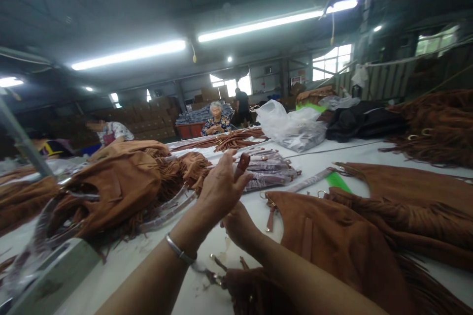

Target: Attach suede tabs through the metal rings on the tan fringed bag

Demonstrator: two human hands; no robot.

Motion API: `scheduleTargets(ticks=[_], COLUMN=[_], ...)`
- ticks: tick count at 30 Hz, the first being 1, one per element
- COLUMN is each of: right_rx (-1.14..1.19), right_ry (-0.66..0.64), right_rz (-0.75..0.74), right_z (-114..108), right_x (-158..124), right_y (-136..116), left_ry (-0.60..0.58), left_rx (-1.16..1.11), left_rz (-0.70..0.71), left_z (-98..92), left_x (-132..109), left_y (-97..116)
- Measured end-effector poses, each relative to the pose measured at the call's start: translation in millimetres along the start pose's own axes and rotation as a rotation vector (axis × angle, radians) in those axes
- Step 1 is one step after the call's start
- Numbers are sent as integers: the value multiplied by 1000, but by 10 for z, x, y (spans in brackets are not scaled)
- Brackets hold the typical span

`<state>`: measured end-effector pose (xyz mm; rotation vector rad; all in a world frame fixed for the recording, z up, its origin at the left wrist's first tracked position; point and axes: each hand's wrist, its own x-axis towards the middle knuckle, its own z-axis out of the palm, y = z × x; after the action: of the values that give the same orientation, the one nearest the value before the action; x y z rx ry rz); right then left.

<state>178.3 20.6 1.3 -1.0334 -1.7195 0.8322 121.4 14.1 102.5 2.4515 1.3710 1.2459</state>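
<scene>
The brown leather strap end (243, 162) rises just above your hands, between the left thumb and fingers. Nearest you, at 6 o'clock, a dark brown bag (244, 286) lies on the tabletop (121, 268). Your right hand (236, 224) is tucked under the left, fingers mostly hidden, so you cannot tell what it grips. Your left hand (218, 184) has its fingers long and together, thumb apart; whether it pinches the strap end or only surrounds it is unclear. To work well here, steady the piece with one hand, let the other do the handling, and avoid creasing the leather. Its visible long axis slants upward, tip toward 1 o'clock. Beyond, at 2 o'clock, lie wrapped straps (273, 172).
</scene>
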Motion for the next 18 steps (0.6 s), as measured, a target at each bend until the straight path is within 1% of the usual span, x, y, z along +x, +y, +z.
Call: scheduleTargets(ticks=[2,3,4,6,7,8,9,10,12,14,16,18], right_rx=[-101,-138,-170,-279,-377,-490,-612,-701,-796,-857,-918,-968], right_ry=[-51,-91,-162,-362,-445,-494,-493,-443,-307,-224,-166,-131], right_rz=[22,45,63,58,45,33,30,51,124,195,265,327], right_z=[-23,-40,-68,-175,-262,-373,-504,-648,-936,-1161,-1276,-1280], right_x=[-47,-86,-133,-228,-261,-276,-265,-228,-89,88,243,347], right_y=[26,34,36,23,13,8,13,31,115,257,443,652], left_ry=[-10,-21,-37,-99,-143,-180,-205,-221,-220,-218,-243,-278], left_rx=[143,191,220,213,185,151,119,92,61,28,-7,-12], left_rz=[55,76,84,50,8,-38,-76,-100,-125,-155,-198,-241], left_z=[190,274,349,464,508,546,581,617,703,814,936,1044], left_x=[-47,-78,-108,-160,-186,-213,-243,-276,-348,-422,-491,-549], left_y=[17,-19,-78,-235,-317,-394,-463,-522,-622,-719,-832,-950])
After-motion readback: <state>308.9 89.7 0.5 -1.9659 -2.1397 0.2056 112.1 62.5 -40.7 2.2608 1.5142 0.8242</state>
